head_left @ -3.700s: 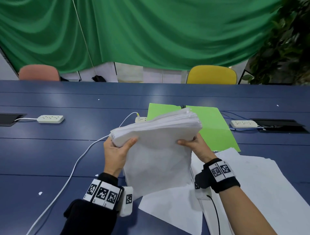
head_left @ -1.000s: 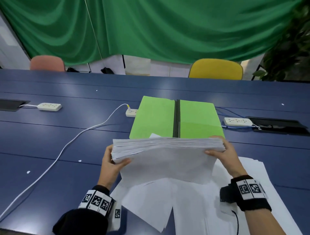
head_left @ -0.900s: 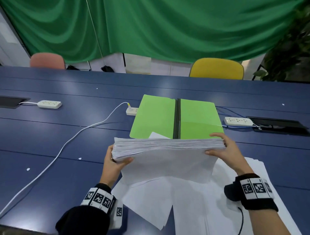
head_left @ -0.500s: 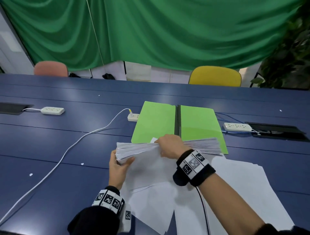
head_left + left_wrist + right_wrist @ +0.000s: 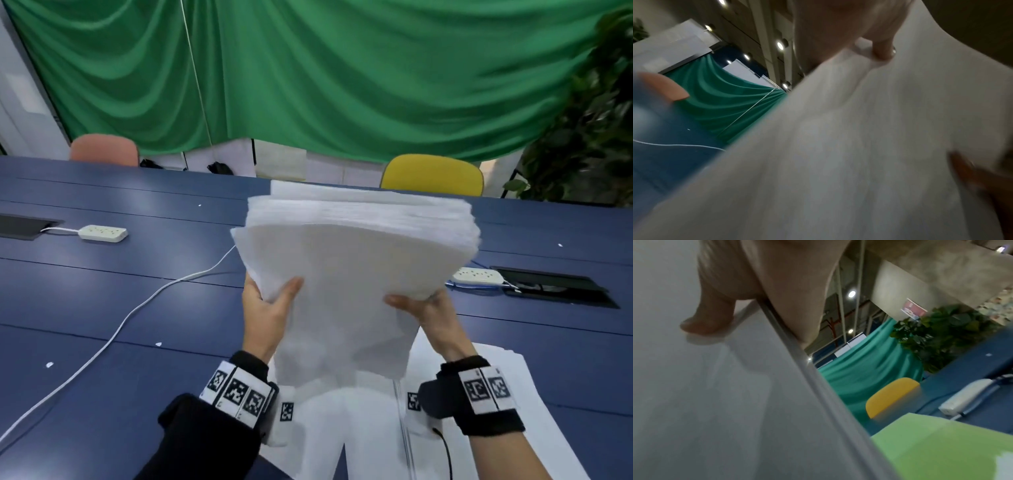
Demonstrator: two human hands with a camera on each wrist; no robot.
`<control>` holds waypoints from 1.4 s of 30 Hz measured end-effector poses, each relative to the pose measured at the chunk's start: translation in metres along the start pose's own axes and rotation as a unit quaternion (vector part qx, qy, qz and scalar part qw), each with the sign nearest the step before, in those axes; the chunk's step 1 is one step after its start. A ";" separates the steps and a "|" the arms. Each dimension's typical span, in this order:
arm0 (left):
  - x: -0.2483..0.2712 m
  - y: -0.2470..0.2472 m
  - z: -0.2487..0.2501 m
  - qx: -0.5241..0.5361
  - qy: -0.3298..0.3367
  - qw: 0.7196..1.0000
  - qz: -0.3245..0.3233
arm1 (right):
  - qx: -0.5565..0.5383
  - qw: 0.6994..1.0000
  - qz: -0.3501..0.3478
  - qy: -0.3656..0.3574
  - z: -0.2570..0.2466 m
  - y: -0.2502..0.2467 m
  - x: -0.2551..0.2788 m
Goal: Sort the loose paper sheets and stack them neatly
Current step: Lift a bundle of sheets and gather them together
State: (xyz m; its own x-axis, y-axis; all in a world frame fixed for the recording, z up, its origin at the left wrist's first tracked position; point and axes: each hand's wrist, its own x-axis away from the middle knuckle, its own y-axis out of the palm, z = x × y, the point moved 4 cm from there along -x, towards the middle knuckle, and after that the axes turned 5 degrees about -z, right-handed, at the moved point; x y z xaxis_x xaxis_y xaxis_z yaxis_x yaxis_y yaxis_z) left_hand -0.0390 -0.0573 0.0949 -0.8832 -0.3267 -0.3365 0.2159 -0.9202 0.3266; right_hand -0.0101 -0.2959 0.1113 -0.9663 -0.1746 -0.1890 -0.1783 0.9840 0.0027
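1. The paper stack (image 5: 356, 260), thick and white, is lifted clear of the table (image 5: 102, 301) and stood tilted in front of me, with its upper edges fanned and blurred.
2. My left hand (image 5: 265, 311) grips the stack at its lower left edge, thumb laid across the near face, the remaining fingers hidden behind the sheets.
3. My right hand (image 5: 423, 310) grips the lower right edge in the same way, thumb on the near face. The two hands are apart, one at each side of the stack.
4. In the left wrist view the paper fills most of the frame, with one fingertip (image 5: 882, 52) pressed on it; the right wrist view shows my thumb (image 5: 709, 319) on the sheet beside the stack's edge.
5. Loose sheets (image 5: 479, 428) lie spread on the table below the stack, overlapping unevenly toward my right.
6. A green folder (image 5: 941, 443) lies on the table beyond the stack, seen only from the right wrist.
7. A white power strip (image 5: 102, 233) lies at far left, and a white cable (image 5: 113, 339) runs across the table toward the stack. A second power strip (image 5: 478, 274) sits to the right.
8. A yellow chair (image 5: 431, 174) and a pink chair (image 5: 104, 150) stand behind the table, before a green curtain (image 5: 308, 75).
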 end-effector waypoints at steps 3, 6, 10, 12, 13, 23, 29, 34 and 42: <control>0.002 0.005 0.000 -0.013 0.023 0.998 -0.064 | -0.022 1.000 0.018 -0.011 0.012 -0.006 0.006; 0.013 -0.006 -0.016 -0.037 -0.001 0.996 -0.081 | -0.033 0.999 -0.002 0.009 0.020 0.000 0.015; 0.007 -0.016 -0.012 -0.024 0.008 0.997 -0.078 | -0.066 0.997 -0.023 -0.013 0.015 -0.005 0.013; 0.001 -0.016 0.000 -0.031 0.033 0.995 -0.089 | -0.084 0.995 -0.032 -0.034 0.008 -0.006 0.007; 0.000 -0.011 0.005 -0.031 0.036 0.993 -0.107 | -0.094 0.994 -0.037 -0.041 0.006 -0.005 0.004; -0.009 0.003 0.022 0.035 0.033 0.997 -0.058 | -0.072 0.993 -0.052 -0.079 -0.013 -0.008 -0.013; 0.010 -0.002 0.013 0.017 0.070 0.997 -0.003 | -0.075 0.994 -0.071 -0.028 0.015 -0.008 0.000; 0.020 -0.012 0.004 -0.002 0.075 0.996 0.050 | -0.076 0.995 -0.064 0.012 0.034 -0.009 0.006; 0.001 -0.008 0.030 -0.030 0.176 0.983 0.039 | -0.080 0.995 -0.032 -0.041 0.015 -0.008 -0.003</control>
State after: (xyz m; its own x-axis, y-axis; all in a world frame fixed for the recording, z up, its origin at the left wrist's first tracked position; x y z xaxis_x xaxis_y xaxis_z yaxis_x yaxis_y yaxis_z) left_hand -0.0540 -0.0436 0.1180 -0.6668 -0.4423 -0.5998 0.3111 -0.8966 0.3152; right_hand -0.0028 -0.3029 0.0968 -0.9346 -0.2269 -0.2739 -0.2729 0.9513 0.1434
